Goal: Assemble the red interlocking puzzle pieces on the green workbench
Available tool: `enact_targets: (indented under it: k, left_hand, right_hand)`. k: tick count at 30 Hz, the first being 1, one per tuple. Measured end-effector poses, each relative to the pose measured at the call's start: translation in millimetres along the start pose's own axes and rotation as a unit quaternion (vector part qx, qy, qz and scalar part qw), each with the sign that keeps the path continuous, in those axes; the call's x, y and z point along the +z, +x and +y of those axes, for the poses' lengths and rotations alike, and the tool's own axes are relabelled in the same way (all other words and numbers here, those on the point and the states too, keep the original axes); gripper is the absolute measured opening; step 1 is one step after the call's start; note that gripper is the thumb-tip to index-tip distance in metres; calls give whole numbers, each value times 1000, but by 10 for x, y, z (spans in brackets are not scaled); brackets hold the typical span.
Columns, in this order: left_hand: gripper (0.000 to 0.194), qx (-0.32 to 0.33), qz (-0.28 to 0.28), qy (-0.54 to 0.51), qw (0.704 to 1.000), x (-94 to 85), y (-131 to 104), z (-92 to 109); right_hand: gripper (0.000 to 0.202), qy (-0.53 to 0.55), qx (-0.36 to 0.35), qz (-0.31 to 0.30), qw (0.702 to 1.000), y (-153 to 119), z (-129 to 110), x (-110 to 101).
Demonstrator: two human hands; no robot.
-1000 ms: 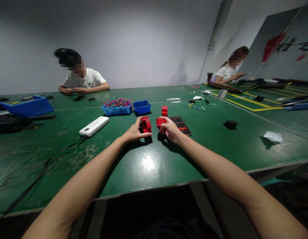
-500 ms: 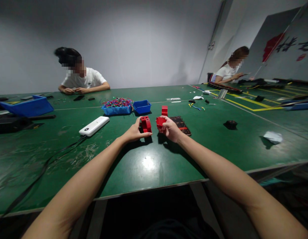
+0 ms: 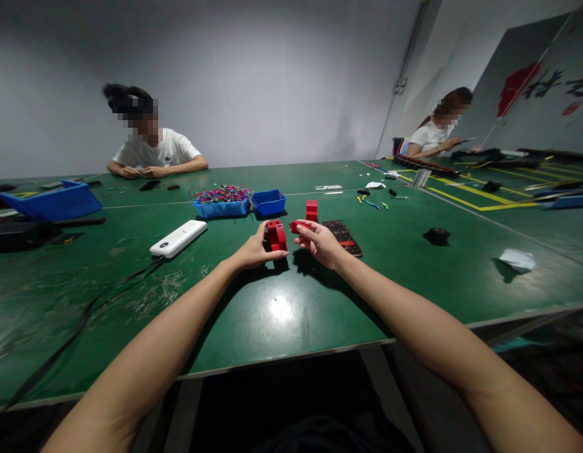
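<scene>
My left hand [image 3: 253, 251] grips the red housing [image 3: 275, 234]; beside it, my right hand [image 3: 322, 244] pinches a red insert [image 3: 298, 225]. Mating step judged pending; alignment required.

The desk [image 3: 414, 277] is dark green, with yellow lines at its far right. On it sit bright red blocks [image 3: 275, 234], two blue trays [image 3: 269, 202], one heaped with pink, blue and green wires [image 3: 221, 192], left of those a white power bank [image 3: 178, 238], and a black cable [image 3: 83, 321].
</scene>
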State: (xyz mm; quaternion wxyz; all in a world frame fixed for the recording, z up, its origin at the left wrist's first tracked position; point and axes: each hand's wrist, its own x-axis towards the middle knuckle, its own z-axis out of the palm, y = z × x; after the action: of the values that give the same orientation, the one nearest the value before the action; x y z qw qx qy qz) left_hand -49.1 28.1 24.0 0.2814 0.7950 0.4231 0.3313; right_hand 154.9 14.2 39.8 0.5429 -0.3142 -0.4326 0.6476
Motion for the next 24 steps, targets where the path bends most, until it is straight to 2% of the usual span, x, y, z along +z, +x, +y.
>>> enact_targets:
  k: [1,5,11,19,24]
  left_hand:
    - [96,-1,2,0,1000,1,1,-2]
    - [94,3,-4,-12,1000,7,6,-4]
    - [96,-3,0,0,1000,6,7,3]
    - [92,4,-5,-12,1000,1,3,3]
    - [94,-3,-4,-12,1000,-3,-1,10]
  right_hand:
    - [23,-10,9,-5,1000,3,-2,-5]
    - [48,-42,40,-1,998,9,-4,-25]
    - [60,-94,57,27,994,17,35,-43]
    - [44,-118,-7,-14,993,-23,51,-28]
    - [39,-128,-30,-1,991,-26,49,-37]
